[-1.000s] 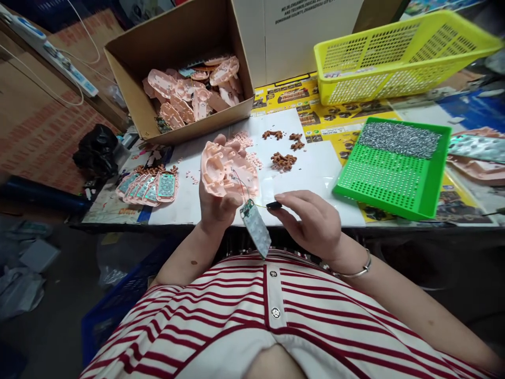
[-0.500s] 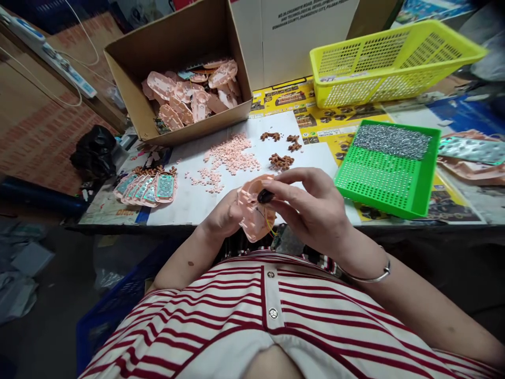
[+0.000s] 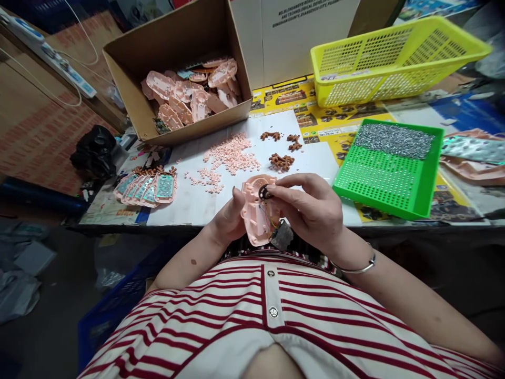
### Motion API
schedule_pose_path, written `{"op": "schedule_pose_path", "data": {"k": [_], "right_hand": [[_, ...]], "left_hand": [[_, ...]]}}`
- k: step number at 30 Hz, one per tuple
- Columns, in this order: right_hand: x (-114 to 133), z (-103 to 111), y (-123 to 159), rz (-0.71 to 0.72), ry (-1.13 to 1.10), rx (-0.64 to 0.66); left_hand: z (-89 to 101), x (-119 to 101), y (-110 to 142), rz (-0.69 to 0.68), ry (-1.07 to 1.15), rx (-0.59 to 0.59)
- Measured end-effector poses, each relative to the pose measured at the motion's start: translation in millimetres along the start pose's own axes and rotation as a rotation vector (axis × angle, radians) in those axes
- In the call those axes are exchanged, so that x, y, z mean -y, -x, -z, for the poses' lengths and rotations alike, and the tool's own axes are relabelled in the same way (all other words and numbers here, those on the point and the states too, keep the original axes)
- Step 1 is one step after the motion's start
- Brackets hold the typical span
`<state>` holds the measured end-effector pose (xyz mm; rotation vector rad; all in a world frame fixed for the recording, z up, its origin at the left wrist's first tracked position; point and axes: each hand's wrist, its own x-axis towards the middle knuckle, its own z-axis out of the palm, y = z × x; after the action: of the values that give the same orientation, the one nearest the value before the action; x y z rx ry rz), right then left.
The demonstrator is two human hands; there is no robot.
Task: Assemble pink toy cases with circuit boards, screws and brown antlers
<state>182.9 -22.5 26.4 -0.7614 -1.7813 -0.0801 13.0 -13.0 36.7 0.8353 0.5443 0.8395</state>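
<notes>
My left hand [image 3: 226, 221] grips a pink plastic shell [image 3: 256, 213] from its left side, just in front of the table edge. My right hand [image 3: 311, 210] pinches a small black round part [image 3: 263, 192] against the upper end of the shell. Thin wires run from that part down to a small circuit board [image 3: 281, 235] that hangs by the shell's lower end, against my right palm. Both hands are closed around what they hold.
A cardboard box [image 3: 130, 68] of pink shells stands at the back left. Small pink pieces [image 3: 231, 152] and brown parts [image 3: 282, 160] lie on the white sheet. A green tray [image 3: 386, 179] with screws sits right, a yellow basket [image 3: 394, 58] behind it. Keypad boards [image 3: 148, 187] lie left.
The shell has come down from the raised left hand toward the table edge and turned. My right hand has brought the black part onto the shell. The hanging board now lies close to it.
</notes>
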Motion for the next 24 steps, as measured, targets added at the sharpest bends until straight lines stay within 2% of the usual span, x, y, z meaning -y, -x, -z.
{"op": "schedule_pose_path", "data": {"k": [3, 7, 14, 19, 24], "right_hand": [[0.2, -1.3, 0.9, -0.030, -0.026, -0.006], [3.6, 2.0, 0.0, -0.003, -0.003, -0.058], [9.7, 15.1, -3.2, 0.034, 0.066, -0.142], [4.9, 6.4, -0.1, -0.033, 0.025, -0.061], [2.4, 1.6, 3.2, -0.061, 0.030, -0.019]], "left_hand": [[-0.9, 2.6, -1.0, -0.015, -0.016, 0.002], [-0.4, 1.3, -4.2, -0.023, 0.005, 0.005], [6.5, -1.4, -9.0, -0.011, 0.042, -0.122], [2.5, 3.5, -3.0, 0.006, -0.037, -0.030], [-3.2, 2.9, -1.6, 0.026, -0.092, -0.014]]}}
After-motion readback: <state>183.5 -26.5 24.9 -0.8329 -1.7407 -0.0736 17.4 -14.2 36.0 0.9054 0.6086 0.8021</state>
